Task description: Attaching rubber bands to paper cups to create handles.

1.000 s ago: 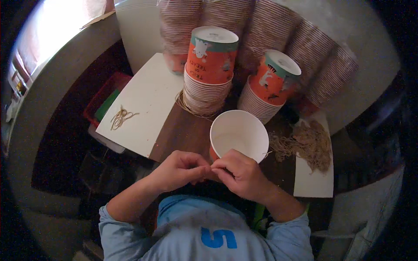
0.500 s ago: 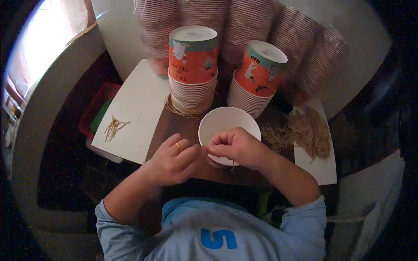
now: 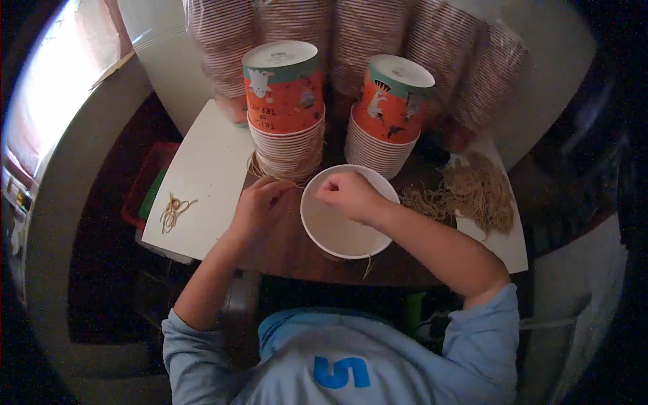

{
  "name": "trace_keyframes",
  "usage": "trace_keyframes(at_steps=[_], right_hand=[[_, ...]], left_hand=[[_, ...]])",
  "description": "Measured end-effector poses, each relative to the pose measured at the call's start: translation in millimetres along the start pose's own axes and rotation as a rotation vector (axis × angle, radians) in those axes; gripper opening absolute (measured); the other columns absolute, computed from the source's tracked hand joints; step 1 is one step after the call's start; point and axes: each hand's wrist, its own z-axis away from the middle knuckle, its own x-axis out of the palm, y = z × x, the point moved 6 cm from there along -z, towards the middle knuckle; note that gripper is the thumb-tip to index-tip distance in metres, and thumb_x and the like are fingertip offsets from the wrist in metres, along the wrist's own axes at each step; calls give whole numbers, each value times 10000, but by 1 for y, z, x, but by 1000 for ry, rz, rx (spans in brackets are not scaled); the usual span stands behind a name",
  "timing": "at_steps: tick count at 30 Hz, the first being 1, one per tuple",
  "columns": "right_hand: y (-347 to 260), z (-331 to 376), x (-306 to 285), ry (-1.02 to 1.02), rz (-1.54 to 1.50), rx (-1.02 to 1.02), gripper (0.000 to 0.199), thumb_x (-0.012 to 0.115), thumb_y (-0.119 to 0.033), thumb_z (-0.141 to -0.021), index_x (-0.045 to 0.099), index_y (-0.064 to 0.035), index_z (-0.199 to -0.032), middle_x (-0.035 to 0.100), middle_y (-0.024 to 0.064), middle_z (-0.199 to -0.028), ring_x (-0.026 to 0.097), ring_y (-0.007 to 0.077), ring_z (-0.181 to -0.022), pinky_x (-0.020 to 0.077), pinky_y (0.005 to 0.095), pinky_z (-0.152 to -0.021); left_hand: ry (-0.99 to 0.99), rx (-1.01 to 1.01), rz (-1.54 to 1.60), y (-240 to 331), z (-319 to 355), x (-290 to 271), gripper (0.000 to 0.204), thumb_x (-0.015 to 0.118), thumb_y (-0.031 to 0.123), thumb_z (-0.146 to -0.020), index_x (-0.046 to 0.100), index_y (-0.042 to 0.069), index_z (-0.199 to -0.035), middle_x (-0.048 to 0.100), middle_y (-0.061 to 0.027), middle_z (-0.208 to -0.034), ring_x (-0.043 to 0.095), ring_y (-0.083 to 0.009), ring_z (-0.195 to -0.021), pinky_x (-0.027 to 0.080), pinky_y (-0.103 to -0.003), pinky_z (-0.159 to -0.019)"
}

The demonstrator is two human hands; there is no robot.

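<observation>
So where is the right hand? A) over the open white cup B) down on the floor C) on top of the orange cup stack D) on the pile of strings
A: the right hand is a fist over the open white paper cup, apart from the rubber band pile.

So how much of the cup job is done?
Two stacks of upturned cups and stand on the table, and the left one looks to have a rubber band round its bottom. Right now the right hand is over the open white cup, and the left hand sits beside it. A big pile of rubber bands and sleeves of wrapped cups remain, so plenty looks left.
</observation>
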Motion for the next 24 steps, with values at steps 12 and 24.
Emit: trace_keyframes(at_steps=[12,24], right_hand=[[-5,-6,4,24,57,-26,149,588,-164,-778,581,-48,-684,529,-9,-585,474,74,-490,379,251,-431],[-7,-10,7,77,49,-111,155,601,-161,-724,642,-21,-671,625,113,-638,595,202,-581,464,361,-577]], left_hand=[[-83,39,67,-3,-8,12,187,602,52,-787,643,7,-963,595,-146,-853,608,-259,-752,486,-319,-665],[-128,77,79,-5,-9,14,208,576,13,-777,637,4,-976,608,-156,-854,612,-264,-746,486,-324,-664]])
